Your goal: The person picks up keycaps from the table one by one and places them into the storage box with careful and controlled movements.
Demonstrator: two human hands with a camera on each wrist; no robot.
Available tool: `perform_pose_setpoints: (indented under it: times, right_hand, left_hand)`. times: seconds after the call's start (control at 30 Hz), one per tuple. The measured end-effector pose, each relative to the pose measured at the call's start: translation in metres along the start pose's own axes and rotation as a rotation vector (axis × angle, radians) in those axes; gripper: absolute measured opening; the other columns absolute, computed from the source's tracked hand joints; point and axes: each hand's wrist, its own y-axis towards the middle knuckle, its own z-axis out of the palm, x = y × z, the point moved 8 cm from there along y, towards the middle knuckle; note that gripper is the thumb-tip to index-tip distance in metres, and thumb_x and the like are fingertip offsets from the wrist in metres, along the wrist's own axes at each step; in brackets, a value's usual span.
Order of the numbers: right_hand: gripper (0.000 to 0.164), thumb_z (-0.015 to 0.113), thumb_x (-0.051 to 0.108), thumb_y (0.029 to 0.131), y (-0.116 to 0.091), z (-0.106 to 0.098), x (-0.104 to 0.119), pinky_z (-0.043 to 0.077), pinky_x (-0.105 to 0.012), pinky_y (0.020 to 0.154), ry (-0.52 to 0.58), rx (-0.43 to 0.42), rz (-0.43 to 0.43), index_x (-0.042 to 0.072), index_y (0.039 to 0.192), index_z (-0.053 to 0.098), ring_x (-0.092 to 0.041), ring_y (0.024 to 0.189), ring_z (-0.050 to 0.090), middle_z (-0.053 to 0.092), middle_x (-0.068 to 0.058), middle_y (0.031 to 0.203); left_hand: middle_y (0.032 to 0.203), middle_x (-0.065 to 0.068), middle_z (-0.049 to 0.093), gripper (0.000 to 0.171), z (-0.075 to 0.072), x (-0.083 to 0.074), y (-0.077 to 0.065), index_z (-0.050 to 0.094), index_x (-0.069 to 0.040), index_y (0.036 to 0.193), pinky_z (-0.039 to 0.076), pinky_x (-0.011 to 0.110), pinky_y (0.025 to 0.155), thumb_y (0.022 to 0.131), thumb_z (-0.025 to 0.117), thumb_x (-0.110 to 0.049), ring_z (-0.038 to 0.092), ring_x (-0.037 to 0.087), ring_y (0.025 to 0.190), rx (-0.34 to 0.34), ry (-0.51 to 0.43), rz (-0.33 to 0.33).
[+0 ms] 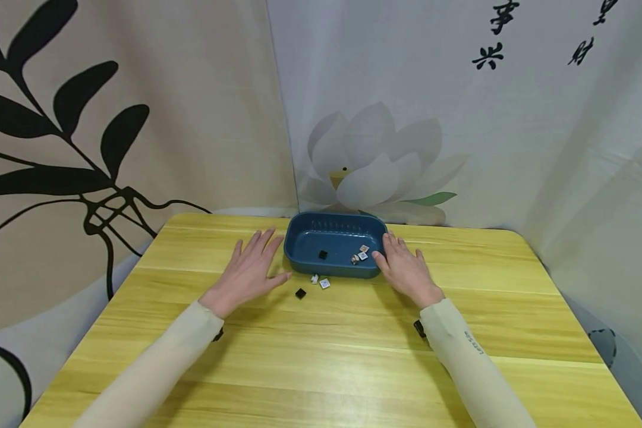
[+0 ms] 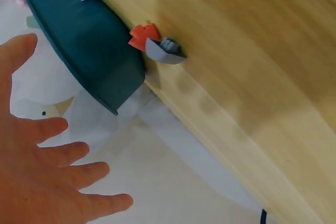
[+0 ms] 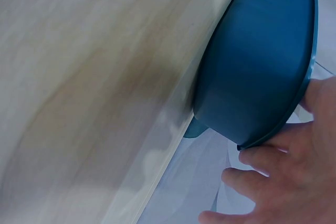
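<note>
A dark blue rectangular basin (image 1: pixel 334 270) stands at the table's far edge, with several small black, white and brownish pieces (image 1: pixel 362 256) inside. To its left is my left hand (image 1: pixel 248 270), fingers straight and spread, holding nothing. My right hand (image 1: pixel 409 273) rests at the basin's right end; its thumb reaches over the rim and its extended fingers lie along the outside. In front of the basin lie a white square piece (image 1: pixel 324 284), a smaller white piece (image 1: pixel 314 279) and a black square piece (image 1: pixel 300 293). The left wrist view shows a red piece (image 2: pixel 143 36) touching a grey cap-like piece (image 2: pixel 165 51), beside the basin.
The wooden table (image 1: pixel 321 368) extends towards me and to both sides. Directly behind its far edge hangs a printed curtain (image 1: pixel 219 119) with leaves, a lotus and black characters. A small dark device (image 1: pixel 419 329) sits under the right sleeve's cuff.
</note>
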Motion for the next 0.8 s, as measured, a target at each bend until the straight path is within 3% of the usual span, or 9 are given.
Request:
perform_pose_setpoints:
  times: [0.53, 0.8]
  right_hand:
    - [0.072, 0.03, 0.049, 0.112, -0.001, -0.003, 0.001, 0.017, -0.071, 0.118, 0.001, -0.016, -0.007, -0.001, 0.164, 0.02, -0.04, 0.156, 0.02, 0.016, -0.018, 0.17]
    - [0.072, 0.03, 0.049, 0.112, -0.002, -0.003, 0.002, 0.018, -0.072, 0.117, 0.002, -0.02, -0.019, -0.002, 0.163, 0.021, -0.042, 0.155, 0.021, 0.016, -0.019, 0.17]
  left_hand:
    - [0.161, 0.026, 0.036, 0.092, 0.019, 0.019, -0.02, 0.042, -0.002, 0.157, 0.019, 0.079, 0.112, 0.091, 0.072, -0.059, 0.03, 0.05, 0.149, 0.099, 0.013, -0.068]
    - [0.142, 0.024, 0.057, 0.075, 0.022, 0.023, -0.023, 0.059, -0.001, 0.143, 0.022, 0.08, 0.109, 0.091, 0.077, -0.052, 0.05, 0.046, 0.135, 0.111, 0.043, -0.055]
